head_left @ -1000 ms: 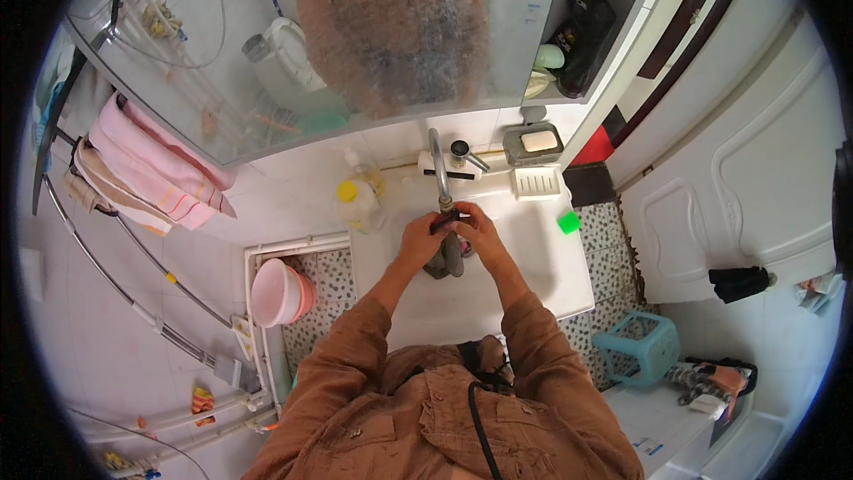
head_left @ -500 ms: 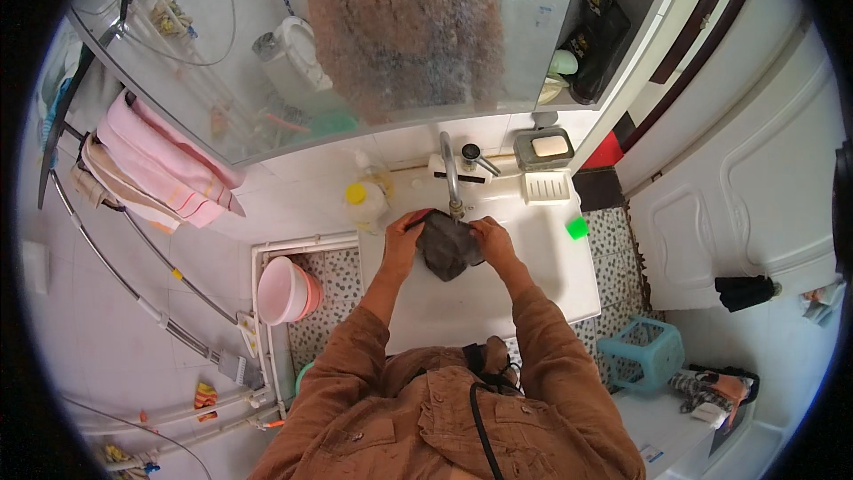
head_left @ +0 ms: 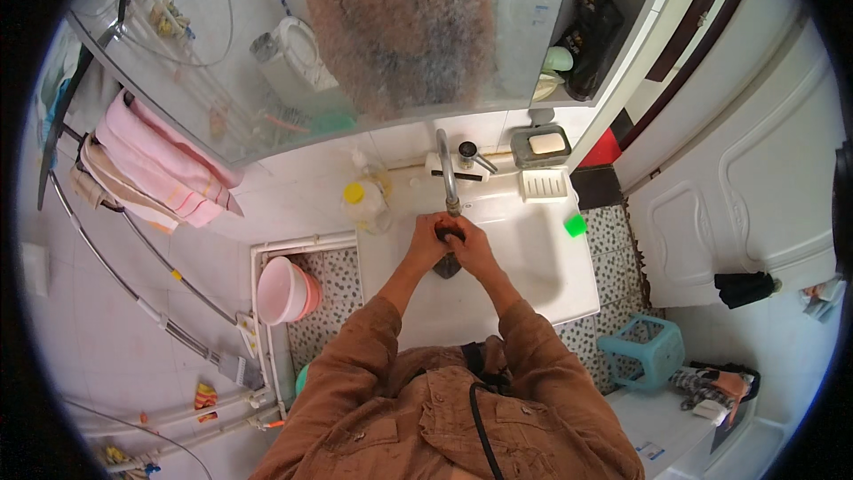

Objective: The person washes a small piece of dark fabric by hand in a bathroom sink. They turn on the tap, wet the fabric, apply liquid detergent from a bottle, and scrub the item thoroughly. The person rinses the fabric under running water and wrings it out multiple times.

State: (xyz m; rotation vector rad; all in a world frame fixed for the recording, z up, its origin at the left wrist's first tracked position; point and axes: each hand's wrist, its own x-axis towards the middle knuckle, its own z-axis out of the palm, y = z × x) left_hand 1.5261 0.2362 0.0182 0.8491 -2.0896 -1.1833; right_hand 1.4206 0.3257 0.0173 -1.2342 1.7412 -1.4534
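Both hands are drawn together over the white sink (head_left: 533,253), just below the spout of the metal faucet (head_left: 447,169). A dark grey cloth (head_left: 447,268) is bunched up between them, with its lower end hanging out beneath the fingers. My left hand (head_left: 428,237) is closed on the cloth from the left. My right hand (head_left: 472,245) grips it from the right, its fingers curled against those of the left. Most of the cloth is hidden by the hands. Whether water is running cannot be made out.
Left of the faucet stands a yellow-capped jug (head_left: 362,204). A soap dish (head_left: 540,147) with a bar and a white slotted tray (head_left: 544,185) sit at the right, near a green block (head_left: 575,226). Pink buckets (head_left: 286,291) and a blue stool (head_left: 641,351) flank the sink.
Both hands have come together from either side of the cloth. The cloth, spread between them before, is now gathered into a small bunch.
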